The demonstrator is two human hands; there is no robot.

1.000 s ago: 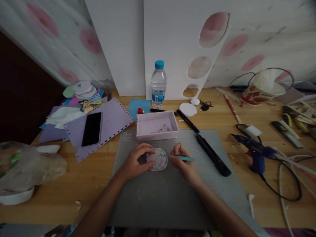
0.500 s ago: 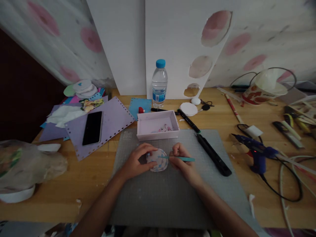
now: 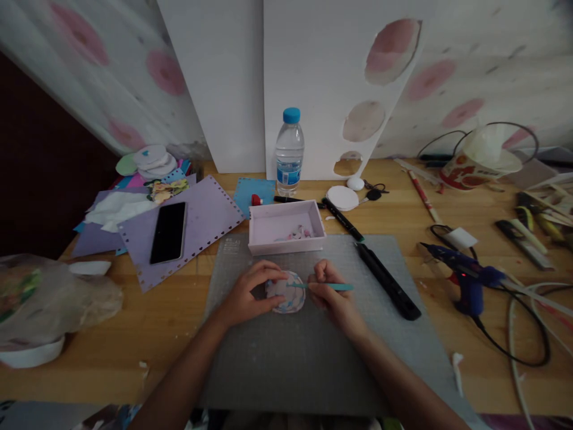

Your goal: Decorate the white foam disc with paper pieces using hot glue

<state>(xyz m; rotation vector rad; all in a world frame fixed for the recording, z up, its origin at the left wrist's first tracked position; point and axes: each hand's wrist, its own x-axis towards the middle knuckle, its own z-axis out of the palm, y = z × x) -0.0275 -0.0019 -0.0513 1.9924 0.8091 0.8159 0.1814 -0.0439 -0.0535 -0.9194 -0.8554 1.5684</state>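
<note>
On the grey cutting mat (image 3: 286,364) lies a small round disc (image 3: 293,301) with a pink, white and blue pattern. My left hand (image 3: 253,291) grips the disc's left side, thumb below and fingers above. In my right hand (image 3: 329,291) is a slim teal pointed tool (image 3: 341,287), pinched between thumb and fingers. Its fine tip reaches over the middle of the disc; whether it touches is too small to tell. Just beyond both hands stands a pale pink open box (image 3: 284,242) with small pink and white bits inside.
Right of my hands lies a black utility knife (image 3: 389,283). Farther right rests a blue glue gun (image 3: 468,275) with its cable. Behind the box are a water bottle (image 3: 290,155), markers (image 3: 342,219) and a white disc (image 3: 342,197). A phone (image 3: 168,233) sits on purple paper (image 3: 210,209) at left.
The left fingers have shifted slightly on the disc, showing a little more of its upper edge. Otherwise both hands and the teal tool stay nearly in place.
</note>
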